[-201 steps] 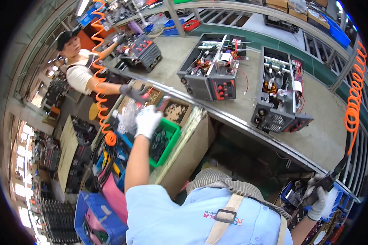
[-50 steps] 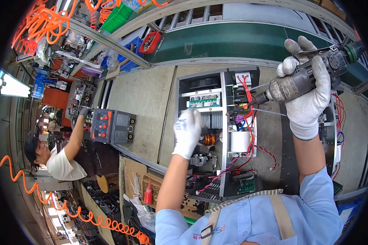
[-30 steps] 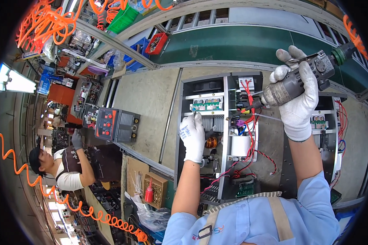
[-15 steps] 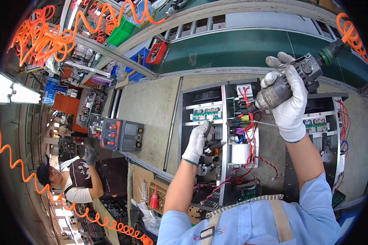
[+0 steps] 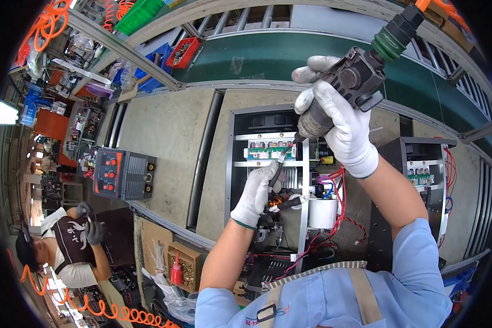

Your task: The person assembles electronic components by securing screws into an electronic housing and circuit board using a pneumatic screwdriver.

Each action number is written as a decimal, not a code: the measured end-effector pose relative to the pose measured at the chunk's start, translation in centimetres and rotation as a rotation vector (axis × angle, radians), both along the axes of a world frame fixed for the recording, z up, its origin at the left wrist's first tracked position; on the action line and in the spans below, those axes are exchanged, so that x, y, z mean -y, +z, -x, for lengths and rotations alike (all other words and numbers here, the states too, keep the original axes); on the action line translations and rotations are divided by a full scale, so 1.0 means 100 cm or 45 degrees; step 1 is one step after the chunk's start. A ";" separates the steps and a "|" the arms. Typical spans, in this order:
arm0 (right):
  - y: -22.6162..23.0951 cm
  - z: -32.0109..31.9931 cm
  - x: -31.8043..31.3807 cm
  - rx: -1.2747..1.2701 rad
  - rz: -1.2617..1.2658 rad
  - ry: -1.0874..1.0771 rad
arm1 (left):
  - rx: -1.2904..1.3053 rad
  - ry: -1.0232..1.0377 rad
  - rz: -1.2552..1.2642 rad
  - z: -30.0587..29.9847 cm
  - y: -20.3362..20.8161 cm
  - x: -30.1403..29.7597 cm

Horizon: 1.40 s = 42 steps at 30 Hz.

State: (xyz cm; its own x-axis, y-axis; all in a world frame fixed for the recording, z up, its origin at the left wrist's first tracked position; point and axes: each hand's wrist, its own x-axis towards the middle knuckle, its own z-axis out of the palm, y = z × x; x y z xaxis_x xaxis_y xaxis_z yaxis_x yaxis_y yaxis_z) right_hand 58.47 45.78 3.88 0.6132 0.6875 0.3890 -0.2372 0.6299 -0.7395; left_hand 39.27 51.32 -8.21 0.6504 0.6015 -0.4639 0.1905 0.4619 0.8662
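In my gloved right hand (image 5: 349,131) is a dark pneumatic screwdriver (image 5: 361,74) with a green hose fitting, tilted down to the left. Its chuck end is over the metal frame rail of an opened machine unit (image 5: 230,158), and the bit reaches toward a green circuit board (image 5: 265,150). Inside that unit my gloved left hand (image 5: 257,191) is closed around a thick black cable (image 5: 277,174), whose upper end lies at the board's right part. Exactly where the bit tip touches cannot be made out. Red wires (image 5: 339,186) and a white cylinder (image 5: 323,213) lie right of the rail.
A second opened unit (image 5: 399,180) stands to the right. A finished-looking unit with red knobs (image 5: 120,174) sits on the left of the line. Beyond runs a green conveyor (image 5: 279,60) with a red parts bin (image 5: 183,53). A co-worker (image 5: 74,240) stands at lower left.
The screwdriver in my right hand has moved left, from the red wires to the board. My left hand has shifted slightly, with the black cable now showing plainly in it. The whole view has shifted.
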 end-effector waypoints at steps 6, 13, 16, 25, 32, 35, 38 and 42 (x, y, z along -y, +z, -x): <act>-0.007 0.005 0.000 0.086 0.043 0.068 | 0.020 0.008 -0.007 -0.005 -0.008 0.000; -0.004 0.016 -0.003 0.173 -0.034 0.164 | 0.009 0.030 -0.045 -0.008 -0.002 0.003; 0.004 0.038 -0.007 0.159 -0.050 0.251 | 0.032 -0.030 -0.097 -0.005 -0.006 0.002; 0.015 0.044 -0.026 1.035 0.335 0.294 | 0.086 -0.016 0.038 -0.014 -0.007 0.003; 0.006 0.038 -0.021 0.741 0.241 0.306 | 0.024 0.033 0.192 -0.016 -0.008 0.002; 0.002 0.037 -0.020 0.728 0.234 0.319 | 0.047 0.046 0.092 -0.014 -0.013 0.004; 0.006 0.037 -0.017 0.636 0.222 0.365 | 0.056 0.031 0.040 -0.013 -0.013 0.005; 0.010 0.033 -0.018 0.511 0.227 0.408 | 0.026 -0.006 -0.058 -0.014 0.000 0.007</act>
State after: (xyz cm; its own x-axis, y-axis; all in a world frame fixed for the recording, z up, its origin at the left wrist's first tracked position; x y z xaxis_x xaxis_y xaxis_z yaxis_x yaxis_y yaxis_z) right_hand 55.18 47.55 4.84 0.1893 0.8925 0.4095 -0.0735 0.4287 -0.9004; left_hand 40.72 50.64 -8.21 0.6625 0.6183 -0.4228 0.1746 0.4213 0.8899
